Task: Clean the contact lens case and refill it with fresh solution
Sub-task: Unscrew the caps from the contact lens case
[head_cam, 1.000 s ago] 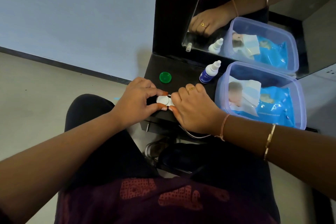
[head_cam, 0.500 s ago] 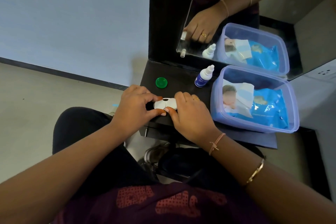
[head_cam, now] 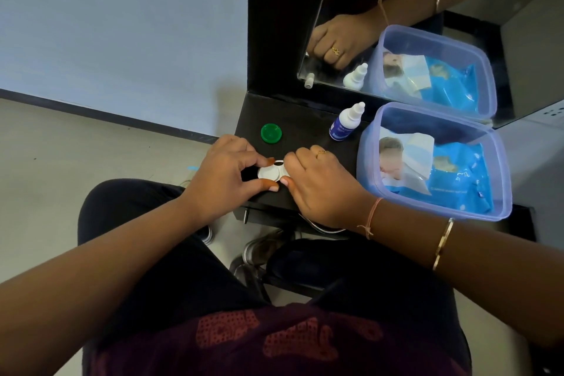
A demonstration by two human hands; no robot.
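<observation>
A white contact lens case (head_cam: 272,173) lies on the black shelf (head_cam: 305,134) near its front edge. My left hand (head_cam: 224,175) pinches the case's left well between thumb and forefinger. My right hand (head_cam: 320,186) covers the right end with its fingers curled over it, hiding that well. A green round cap (head_cam: 271,132) lies loose on the shelf behind my left hand. A small white solution bottle (head_cam: 346,123) with a blue label stands upright behind my right hand, its nozzle uncovered.
A clear plastic tub (head_cam: 366,159) holding blue wipe packets and tissue sits on the shelf's right side. A mirror (head_cam: 396,9) stands behind the shelf. A tiny white cap (head_cam: 309,83) lies at the mirror's base. My knees are right under the shelf's front edge.
The camera has shifted a little. Both hands stay on the lens case, and more of its white left well shows between my left fingers now.
</observation>
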